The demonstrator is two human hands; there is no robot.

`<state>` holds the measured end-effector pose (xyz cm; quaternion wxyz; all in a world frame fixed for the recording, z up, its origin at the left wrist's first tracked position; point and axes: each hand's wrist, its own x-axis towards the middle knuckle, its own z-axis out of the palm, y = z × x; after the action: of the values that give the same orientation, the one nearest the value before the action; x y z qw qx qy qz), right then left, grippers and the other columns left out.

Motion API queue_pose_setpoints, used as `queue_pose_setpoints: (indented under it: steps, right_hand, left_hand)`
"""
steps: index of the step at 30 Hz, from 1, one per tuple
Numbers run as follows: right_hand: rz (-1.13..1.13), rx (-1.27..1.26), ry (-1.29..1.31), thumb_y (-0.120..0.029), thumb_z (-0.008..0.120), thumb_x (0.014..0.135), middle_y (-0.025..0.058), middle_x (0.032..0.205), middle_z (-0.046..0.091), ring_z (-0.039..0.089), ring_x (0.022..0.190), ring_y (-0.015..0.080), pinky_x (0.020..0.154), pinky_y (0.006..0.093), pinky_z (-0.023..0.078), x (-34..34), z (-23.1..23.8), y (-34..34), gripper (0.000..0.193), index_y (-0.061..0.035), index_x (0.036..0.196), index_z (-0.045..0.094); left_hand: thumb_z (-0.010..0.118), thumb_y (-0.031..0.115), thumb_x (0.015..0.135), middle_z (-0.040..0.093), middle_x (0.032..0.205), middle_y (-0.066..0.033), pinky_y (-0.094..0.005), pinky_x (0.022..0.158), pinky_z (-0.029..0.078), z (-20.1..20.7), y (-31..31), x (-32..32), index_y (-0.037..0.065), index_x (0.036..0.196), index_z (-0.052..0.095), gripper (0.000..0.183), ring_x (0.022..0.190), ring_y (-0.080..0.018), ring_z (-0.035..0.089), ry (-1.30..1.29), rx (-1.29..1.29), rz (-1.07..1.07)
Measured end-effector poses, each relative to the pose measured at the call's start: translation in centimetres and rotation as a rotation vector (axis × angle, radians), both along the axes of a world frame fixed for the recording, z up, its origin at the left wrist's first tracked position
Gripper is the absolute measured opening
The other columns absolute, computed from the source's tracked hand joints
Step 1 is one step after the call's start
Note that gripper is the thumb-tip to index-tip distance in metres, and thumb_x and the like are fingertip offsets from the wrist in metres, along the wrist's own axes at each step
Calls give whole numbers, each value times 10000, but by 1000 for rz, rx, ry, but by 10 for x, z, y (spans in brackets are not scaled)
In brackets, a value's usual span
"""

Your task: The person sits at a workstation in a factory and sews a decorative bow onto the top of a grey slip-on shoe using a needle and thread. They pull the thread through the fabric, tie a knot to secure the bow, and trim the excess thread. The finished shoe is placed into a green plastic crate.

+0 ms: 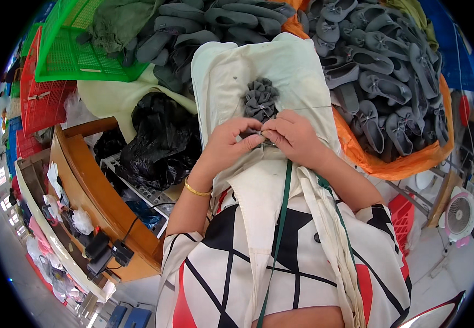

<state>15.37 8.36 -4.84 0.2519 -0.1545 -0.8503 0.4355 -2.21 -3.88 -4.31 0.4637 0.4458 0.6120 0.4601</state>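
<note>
On the pale cloth (297, 65) over my lap lies a bunch of gathered dark grey fabric (260, 95), folded like small bows. My left hand (231, 143) is closed in a pinch just below it, on a small bit of grey fabric mostly covered by the fingers. My right hand (298, 141) meets it there, thumb and fingers pressed together; what they grip is too small to make out. A thin dark thread (313, 107) stretches from near the right fingers across the cloth to the right.
Grey flat shoes with bows (385, 85) fill an orange sack (365, 158) at right. More grey shoes (229, 19) are heaped ahead, beside a green basket (84, 63). Black plastic bags (163, 136) and a wooden drawer unit (92, 191) stand left; a fan (460, 214) is at right.
</note>
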Motion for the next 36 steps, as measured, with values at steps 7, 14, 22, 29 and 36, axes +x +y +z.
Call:
queue_pose_setpoints:
  steps: [7,14,22,29,36]
  right_hand:
    - [-29,181,125,-65,752,778,75,781,590,584,702,260,606,353,491,1,5,-2,173,-65,936,681]
    - [-149,-261,-100,-63,673,896,110,800,609,603,694,237,637,312,491,10,25,11,93,-36,985,674]
    - [180,-389,-276,-108,650,908,86,796,675,630,671,216,640,295,493,20,34,21,112,-60,1006,675]
    - [243,-283,-232,-89,653,881,94,771,676,643,651,264,615,328,500,20,26,21,128,-67,1003,688]
    - [279,-331,-249,-77,643,888,107,784,685,643,649,264,618,324,500,21,26,22,148,-67,1026,697]
  left_hand:
    - [700,124,905,666,916,-59,-253,727,481,-2,-3,0,-7,1063,677,207,798,-124,593,9,-82,-35]
    - [749,28,783,654,872,-98,-349,685,492,6,-5,0,27,955,675,187,777,-268,592,331,175,49]
    - [776,-15,691,670,918,-89,-367,757,508,15,-3,-3,52,949,681,282,889,-293,613,530,348,-36]
    - [778,-6,669,670,926,-94,-377,795,517,18,-5,-3,58,940,685,294,923,-311,618,568,369,-77]
    - [784,7,677,664,915,-93,-380,793,510,22,-5,-3,55,925,685,272,919,-315,610,527,361,-86]
